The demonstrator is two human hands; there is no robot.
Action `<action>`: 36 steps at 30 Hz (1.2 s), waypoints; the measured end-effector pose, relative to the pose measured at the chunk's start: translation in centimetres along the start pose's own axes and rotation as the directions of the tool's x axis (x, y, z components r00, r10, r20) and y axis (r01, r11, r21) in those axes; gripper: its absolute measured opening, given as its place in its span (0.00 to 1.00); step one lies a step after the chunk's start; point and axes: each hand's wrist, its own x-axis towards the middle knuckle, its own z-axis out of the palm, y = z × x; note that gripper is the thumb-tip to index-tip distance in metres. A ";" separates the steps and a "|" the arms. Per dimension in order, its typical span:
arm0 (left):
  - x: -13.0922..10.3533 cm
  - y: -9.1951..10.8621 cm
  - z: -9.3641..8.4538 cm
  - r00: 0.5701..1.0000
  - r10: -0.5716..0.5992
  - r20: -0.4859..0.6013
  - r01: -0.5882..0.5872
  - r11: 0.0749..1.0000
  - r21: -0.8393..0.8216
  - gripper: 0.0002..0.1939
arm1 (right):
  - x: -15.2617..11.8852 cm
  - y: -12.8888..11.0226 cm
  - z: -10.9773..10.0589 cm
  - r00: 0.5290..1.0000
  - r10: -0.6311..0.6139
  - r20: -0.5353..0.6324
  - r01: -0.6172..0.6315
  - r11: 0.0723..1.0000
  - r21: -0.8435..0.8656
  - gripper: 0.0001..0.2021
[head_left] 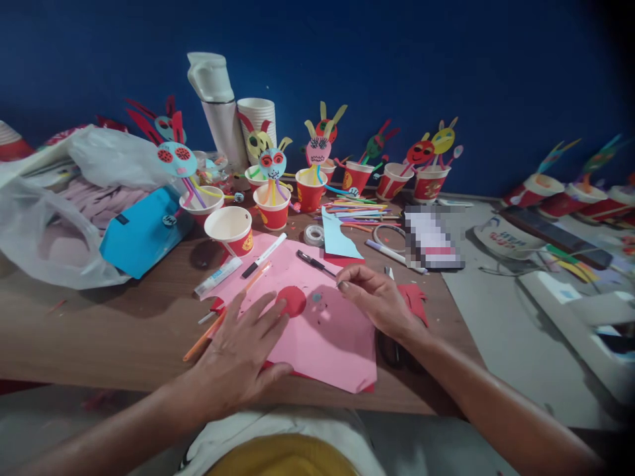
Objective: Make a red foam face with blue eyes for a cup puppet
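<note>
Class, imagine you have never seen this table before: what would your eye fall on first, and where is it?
Probably the bright, long-eared paper faces standing up from cups along the back of the table, against the dark blue wall. Next comes the red disc on the pink sheet in front, with the left hand at its edge and the right hand to its right.
</note>
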 end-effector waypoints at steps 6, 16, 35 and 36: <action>-0.4 1.3 -0.6 0.997 0.048 0.058 -0.047 0.999 -0.025 0.29 | 0.0 0.3 0.3 0.999 -0.016 0.045 0.021 0.993 -0.117 0.05; -1.1 0.8 0.8 0.997 0.082 0.017 -0.082 0.997 0.005 0.33 | -0.1 0.1 0.5 0.996 0.035 0.081 -0.019 0.983 -0.184 0.06; -0.4 3.3 1.4 0.994 -0.109 0.012 0.109 0.994 0.002 0.27 | 0.0 -0.1 0.4 0.999 0.008 0.048 0.005 0.962 -0.271 0.05; -0.1 3.4 1.3 0.992 -0.126 0.009 0.126 0.992 0.001 0.27 | 0.0 -0.4 0.4 0.999 -0.002 0.037 0.011 0.964 -0.267 0.04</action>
